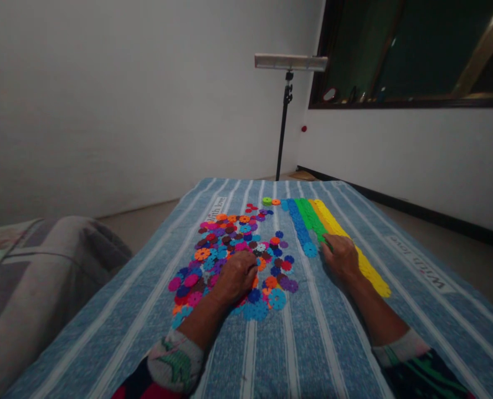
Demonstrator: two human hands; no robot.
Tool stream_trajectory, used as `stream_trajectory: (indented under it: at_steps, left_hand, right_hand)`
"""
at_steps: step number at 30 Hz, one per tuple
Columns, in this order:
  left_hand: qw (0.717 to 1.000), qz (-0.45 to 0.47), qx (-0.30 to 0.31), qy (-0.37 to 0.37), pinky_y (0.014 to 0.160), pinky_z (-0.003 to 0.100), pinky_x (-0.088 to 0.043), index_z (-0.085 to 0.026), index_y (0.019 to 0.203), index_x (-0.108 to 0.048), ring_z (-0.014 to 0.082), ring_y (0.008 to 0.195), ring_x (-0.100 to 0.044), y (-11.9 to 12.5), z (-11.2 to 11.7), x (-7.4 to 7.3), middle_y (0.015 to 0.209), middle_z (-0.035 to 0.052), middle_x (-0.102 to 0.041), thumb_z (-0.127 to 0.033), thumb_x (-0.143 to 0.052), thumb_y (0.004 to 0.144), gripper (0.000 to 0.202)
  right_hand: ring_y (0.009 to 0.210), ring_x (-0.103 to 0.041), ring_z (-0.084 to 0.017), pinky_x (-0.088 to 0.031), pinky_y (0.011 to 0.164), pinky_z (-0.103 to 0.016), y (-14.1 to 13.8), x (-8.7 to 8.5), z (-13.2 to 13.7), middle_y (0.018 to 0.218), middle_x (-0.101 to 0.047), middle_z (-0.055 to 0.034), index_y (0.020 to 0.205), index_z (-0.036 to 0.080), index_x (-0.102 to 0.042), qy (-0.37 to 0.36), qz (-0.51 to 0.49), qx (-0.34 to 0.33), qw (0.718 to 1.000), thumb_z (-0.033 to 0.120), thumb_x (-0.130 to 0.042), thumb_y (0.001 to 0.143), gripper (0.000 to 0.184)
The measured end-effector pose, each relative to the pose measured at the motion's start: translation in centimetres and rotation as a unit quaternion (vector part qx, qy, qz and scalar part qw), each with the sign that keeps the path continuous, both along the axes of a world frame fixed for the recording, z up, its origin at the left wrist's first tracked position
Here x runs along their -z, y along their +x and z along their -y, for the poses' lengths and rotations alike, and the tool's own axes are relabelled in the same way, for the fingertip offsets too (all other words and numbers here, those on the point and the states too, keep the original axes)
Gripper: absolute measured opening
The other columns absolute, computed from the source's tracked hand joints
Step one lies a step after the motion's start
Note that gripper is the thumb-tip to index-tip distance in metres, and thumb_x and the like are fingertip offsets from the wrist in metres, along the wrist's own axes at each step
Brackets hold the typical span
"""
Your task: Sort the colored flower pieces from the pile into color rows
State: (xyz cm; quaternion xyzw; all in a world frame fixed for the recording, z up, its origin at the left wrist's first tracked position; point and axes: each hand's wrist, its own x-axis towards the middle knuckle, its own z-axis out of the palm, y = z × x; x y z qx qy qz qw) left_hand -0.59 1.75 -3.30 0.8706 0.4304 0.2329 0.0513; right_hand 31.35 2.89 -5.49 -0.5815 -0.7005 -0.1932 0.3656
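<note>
Many flower-shaped plastic discs in mixed colours lie in a loose pile [217, 249] left of centre on the cloth. My left hand [239, 274] rests over the pile's right part, fingers curled down among the discs; what they hold is hidden. To the right, discs overlap in long rows sorted by colour: a blue row [299, 227], a green row [309, 213] and a yellow row [369, 269], with a little orange between green and yellow. My right hand [341, 255] is at the near end of the green row, fingers bent together, fingertips touching it or very close.
Beyond the pile sit a light green stack [267, 201], an orange disc [276, 202] and a few red pieces [251, 208]. The blue striped cloth [267, 354] covers the table. A lamp on a stand [286, 111] rises behind; a grey-draped seat [67, 266] is at left.
</note>
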Motion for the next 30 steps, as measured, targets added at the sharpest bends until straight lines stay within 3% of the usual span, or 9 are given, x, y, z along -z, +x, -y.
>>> stream_trajectory:
  at_steps: [15, 23, 30]
  left_hand:
    - [1.000, -0.018, -0.011, -0.019, 0.087, 0.037, -0.046, -0.017, 0.076, -0.060, 0.0233, 0.091, -0.058, 0.2, 0.2, 0.0, 0.087, 0.0099, -0.064, -0.016, -0.046, 0.086, 0.018]
    - [0.999, -0.010, -0.026, -0.025, 0.086, 0.037, -0.047, -0.017, 0.076, -0.059, 0.0226, 0.090, -0.058, 0.3, 0.6, 0.5, 0.087, 0.0099, -0.063, -0.014, -0.046, 0.086, 0.016]
    - [0.999, -0.012, -0.030, -0.014, 0.085, 0.035, -0.048, -0.018, 0.073, -0.057, 0.0214, 0.089, -0.058, 0.5, 1.0, 0.6, 0.086, 0.0087, -0.063, -0.013, -0.048, 0.085, 0.016]
  right_hand:
    - [0.077, -0.057, -0.018, -0.037, 0.075, -0.030, -7.3, -0.7, 2.6, 0.078, -0.066, -0.0056, 0.082, 0.018, -0.069, -0.111, 0.100, -0.191, 0.970, 0.022, -0.048, 0.096, 0.026]
    - [0.098, -0.058, -0.021, -0.040, 0.087, -0.033, -11.1, -0.5, 0.6, 0.105, -0.067, -0.0090, 0.090, 0.020, -0.071, -0.128, 0.107, -0.186, 0.968, 0.025, -0.054, 0.094, 0.018]
    - [0.097, -0.060, -0.023, -0.040, 0.084, -0.035, -12.1, 0.1, -0.6, 0.101, -0.067, -0.0093, 0.088, 0.019, -0.069, -0.164, 0.123, -0.122, 0.971, 0.033, -0.055, 0.094, 0.021]
